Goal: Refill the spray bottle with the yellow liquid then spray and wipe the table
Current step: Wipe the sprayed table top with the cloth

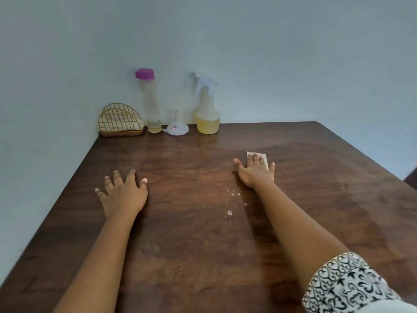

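My right hand (256,171) lies flat on a folded white tissue (264,157), pressing it onto the dark wooden table (191,245) right of centre. Fingers spread, my left hand (123,193) rests palm down on the bare table at the left and holds nothing. Small foamy droplets (232,199) dot the wood between my arms. The spray bottle (207,105), with yellow liquid in its lower part, stands at the back by the wall. Left of it are an upturned white funnel (176,126) and a tall clear bottle (150,102) with a purple cap, nearly empty.
A gold wire napkin holder (120,120) with tissues stands in the back left corner against the wall. The table's right edge runs diagonally at the far right, with a dark object (411,177) beyond it.
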